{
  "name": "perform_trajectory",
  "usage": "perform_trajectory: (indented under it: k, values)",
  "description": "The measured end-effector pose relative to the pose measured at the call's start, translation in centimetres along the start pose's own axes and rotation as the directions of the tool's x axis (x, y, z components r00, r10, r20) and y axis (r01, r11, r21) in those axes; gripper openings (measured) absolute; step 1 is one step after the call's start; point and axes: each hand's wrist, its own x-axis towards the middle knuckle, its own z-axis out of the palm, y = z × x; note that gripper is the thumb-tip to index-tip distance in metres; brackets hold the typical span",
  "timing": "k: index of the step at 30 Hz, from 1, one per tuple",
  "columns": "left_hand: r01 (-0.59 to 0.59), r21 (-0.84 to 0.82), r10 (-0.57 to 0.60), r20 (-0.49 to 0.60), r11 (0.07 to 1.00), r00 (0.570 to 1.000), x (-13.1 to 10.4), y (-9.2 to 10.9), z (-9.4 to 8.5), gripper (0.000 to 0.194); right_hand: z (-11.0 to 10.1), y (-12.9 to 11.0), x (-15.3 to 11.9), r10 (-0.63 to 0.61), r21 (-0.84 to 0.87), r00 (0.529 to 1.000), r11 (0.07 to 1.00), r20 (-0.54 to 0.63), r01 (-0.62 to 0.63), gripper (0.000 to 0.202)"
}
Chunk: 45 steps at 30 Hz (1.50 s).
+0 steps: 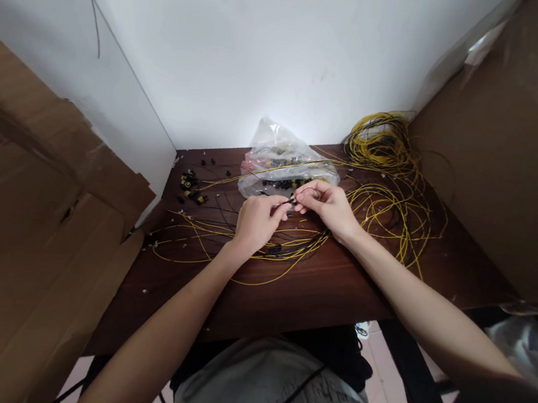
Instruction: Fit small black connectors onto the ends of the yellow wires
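Observation:
My left hand (259,219) and my right hand (323,204) meet over the middle of the dark wooden table. Between their fingertips runs a thin black wire (292,201), pinched from both sides. Whether a small connector sits on the wire there is too small to tell. Right behind the fingers lies a clear plastic bag (269,148) with small black and yellow parts in it. Below the hands, a loose bundle of yellow and black wires (287,248) stretches across the tabletop.
Coiled yellow wire (382,141) lies at the back right, with looser loops (388,213) before it. Small black and yellow connectors (191,183) are scattered at the left. Cardboard (29,246) stands on the left and a brown panel (519,151) on the right. A white wall (283,42) closes the back.

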Motion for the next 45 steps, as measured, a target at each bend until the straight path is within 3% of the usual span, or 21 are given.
perform_trajectory:
  k: [3,7,14,17,21,23,26,30,33,37,45]
  values:
    - [-0.031,0.007,0.031,-0.027,0.999,0.999,0.0,-0.1,0.2,0.019,0.1,-0.2,0.0,0.0,0.013,1.0,1.0,-0.019,0.0,0.026]
    - [-0.116,0.047,0.122,-0.143,0.992,0.982,0.2,-0.1,0.2,0.014,0.1,-0.2,0.0,0.005,0.061,0.999,0.998,-0.047,-0.003,0.026]
    - [-0.274,0.152,0.313,-0.408,0.949,0.858,0.5,0.4,-0.5,0.016,-0.4,0.0,0.2,0.068,0.238,0.985,0.971,-0.162,-0.027,0.025]
    - [-0.364,0.129,0.386,-0.361,0.922,0.849,0.3,0.6,-0.6,0.014,-0.5,0.0,0.3,0.08,0.284,0.98,0.959,-0.181,-0.026,0.024]
    - [-0.426,0.08,0.434,-0.172,0.901,0.885,0.0,1.0,-0.3,0.014,-0.5,-0.3,0.3,0.066,0.315,0.981,0.949,-0.18,-0.006,0.019]
    - [-0.397,0.074,0.404,-0.116,0.915,0.907,-0.1,0.9,-0.1,0.016,-0.5,-0.4,0.3,0.05,0.325,0.984,0.946,-0.168,0.007,0.019]
    - [-0.281,0.015,0.281,-0.131,0.959,0.951,0.1,0.5,0.1,0.017,-0.4,-0.5,0.2,0.033,0.331,0.99,0.943,-0.134,0.013,0.018]
    - [-0.082,-0.193,0.044,-0.195,0.978,0.98,0.5,0.0,0.3,0.019,-0.3,-0.5,0.1,0.015,0.322,0.995,0.947,-0.101,0.018,0.019]
    - [0.005,-0.355,-0.07,-0.17,0.935,0.983,0.7,0.1,0.4,0.021,-0.2,-0.4,0.1,0.004,0.302,0.997,0.953,-0.076,0.02,0.019]
    - [0.025,-0.447,-0.096,-0.138,0.894,0.986,0.7,0.3,0.4,0.019,-0.2,-0.3,0.1,-0.009,0.266,0.999,0.964,-0.051,0.023,0.019]
    - [0.027,-0.383,-0.085,-0.135,0.923,0.987,0.7,0.0,0.4,0.014,-0.2,-0.2,0.0,0.027,0.203,0.999,0.979,-0.035,-0.019,0.024]
